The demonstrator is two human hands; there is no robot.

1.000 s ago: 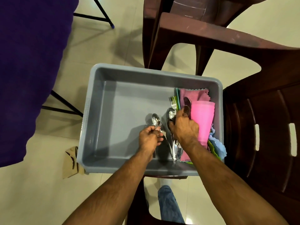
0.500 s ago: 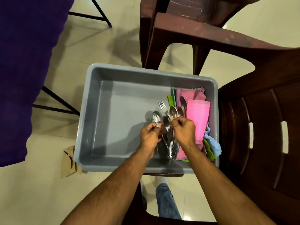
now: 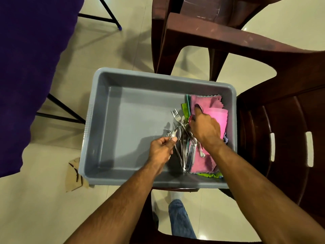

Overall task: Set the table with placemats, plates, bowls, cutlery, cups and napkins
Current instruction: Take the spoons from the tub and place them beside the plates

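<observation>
My left hand sits low in the grey tub, fingers curled, thumb and forefinger pinching a spoon just under its bowl; the tines of a small fork poke out beside the spoon from the same grip. My right hand reaches over the cutlery pile toward the right side of the tub, its fingers bent down among the utensils, with the forefinger stretched up to another spoon lying on the pink napkin. Whether those fingers have closed on anything I cannot tell, since the back of the hand hides them. A loose fork lies on the tub floor just left of that hand, tines pointing away from me. The pink cup lies on its side under and beyond my right hand, on the stacked napkins, whose green and blue edges show at the margins. The rest of the tub floor is bare grey plastic. The tub rests on a brown chair, with a second chair behind it. A purple cloth covers the table at left, and a scrap of cardboard lies on the tiled floor by the tub's near left corner.
</observation>
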